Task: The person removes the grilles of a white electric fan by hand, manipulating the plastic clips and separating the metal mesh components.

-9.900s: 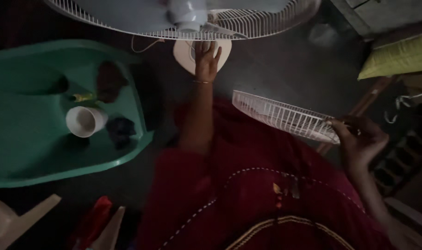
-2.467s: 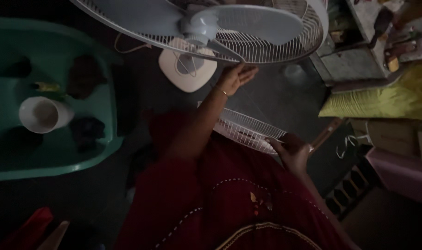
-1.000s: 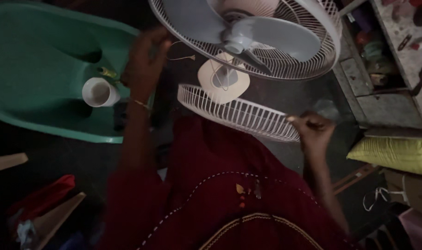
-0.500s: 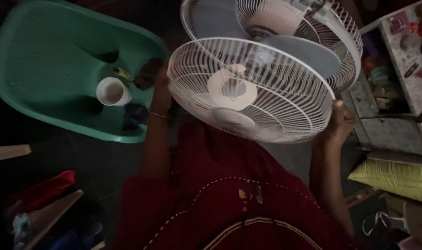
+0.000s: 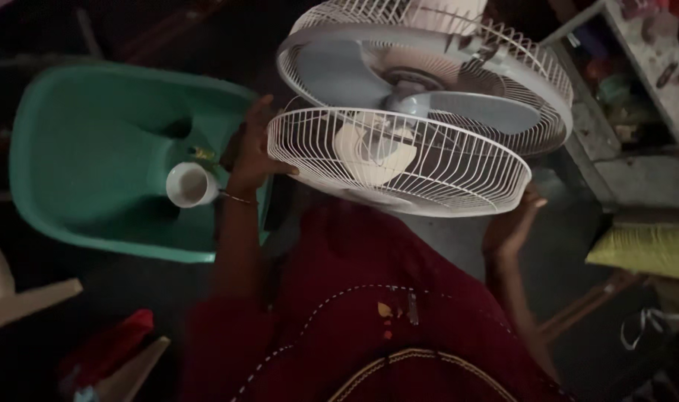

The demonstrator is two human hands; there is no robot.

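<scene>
I hold a round white wire fan guard (image 5: 429, 167) level in front of me, just below the fan. My left hand (image 5: 251, 152) grips its left rim and my right hand (image 5: 512, 223) holds its right rim from underneath. Above it stands the fan (image 5: 399, 78), with pale blue blades inside its white rear cage. The fan's white base (image 5: 375, 152) shows through the guard's wires. My dark red garment fills the lower middle of the view.
A green plastic chair (image 5: 93, 141) lies at the left, holding a white cup (image 5: 190, 184) and small dark items. A grey cabinet (image 5: 637, 119) with clutter stands at the right, a yellow-green cushion (image 5: 648, 249) below it. Red cloth (image 5: 105, 350) and pale boards lie lower left.
The guard was tilted up facing me half a second ago; it has now dropped to a flatter angle under the fan. My left hand came from the chair side onto the rim.
</scene>
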